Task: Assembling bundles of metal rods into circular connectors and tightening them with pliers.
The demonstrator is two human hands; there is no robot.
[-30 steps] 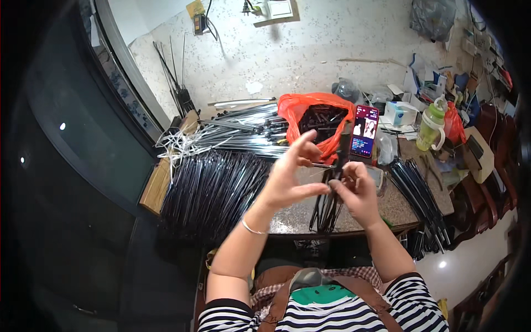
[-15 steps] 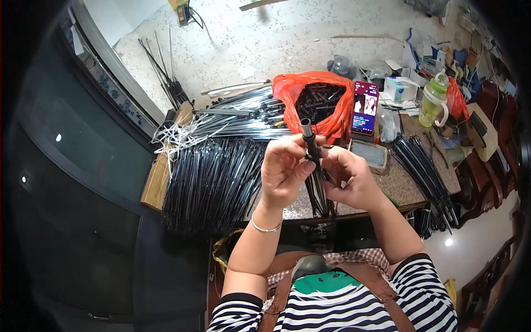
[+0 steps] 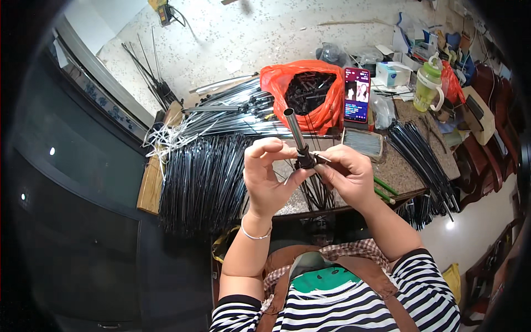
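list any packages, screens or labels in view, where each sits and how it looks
Phone: propped upright right of the red bag, tall lit screen, pink and dark.
Red plastic bag: table's far side, open, holding black parts.
White box: behind the phone, small, rectangular.
Green bottle: far right, white lid and handle.

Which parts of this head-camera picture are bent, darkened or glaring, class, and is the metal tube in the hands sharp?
Head view: fisheye bends straight edges near the rim and the corners go black. The glass panel on the left is dim with small light spots; a bright glare spot sits on the floor. The metal tube, between left hand and right hand, is sharp.
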